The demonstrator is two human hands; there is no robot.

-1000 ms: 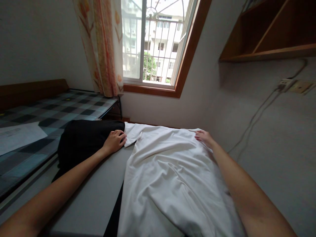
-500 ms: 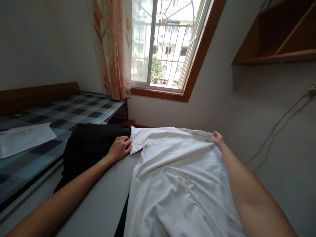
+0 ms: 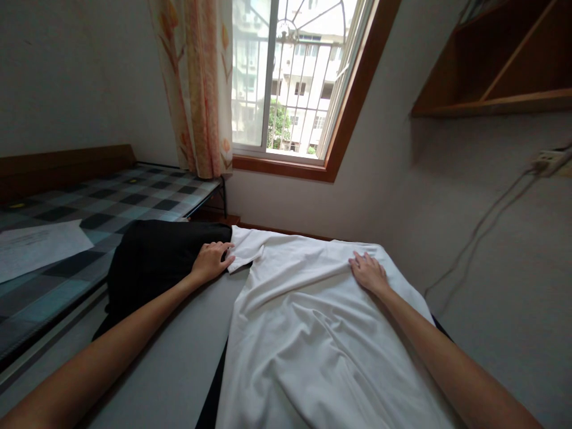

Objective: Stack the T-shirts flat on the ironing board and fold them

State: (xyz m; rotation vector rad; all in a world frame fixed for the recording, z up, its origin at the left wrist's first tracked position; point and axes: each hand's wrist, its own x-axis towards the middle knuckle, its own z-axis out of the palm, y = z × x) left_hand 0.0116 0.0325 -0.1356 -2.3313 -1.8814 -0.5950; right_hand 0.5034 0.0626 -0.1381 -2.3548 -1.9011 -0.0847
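Observation:
A white T-shirt [image 3: 286,310] lies spread over a light grey surface, with wrinkles across its body and one short sleeve pointing left. My left hand [image 3: 213,261] rests at that sleeve's hem, thumb and fingers apart, touching the cloth edge. On the upper right of the shirt, my right hand [image 3: 369,273] lies palm down with its fingers spread. Beside my left hand is a bunched black cloth [image 3: 156,256]. The shirt's lower end runs out of view at the bottom.
A bed with a checked cover [image 3: 152,190] stands at the left, with a sheet of paper [image 3: 44,244] on it. Ahead are a curtain [image 3: 205,89] and a barred window [image 3: 295,83]. A wooden shelf [image 3: 491,104] and a socket with cables [image 3: 549,162] are on the right wall.
My right hand has let go of the shirt's far right edge and moved left onto the cloth, now flat. My left hand stays at the sleeve, its thumb and fingers further apart.

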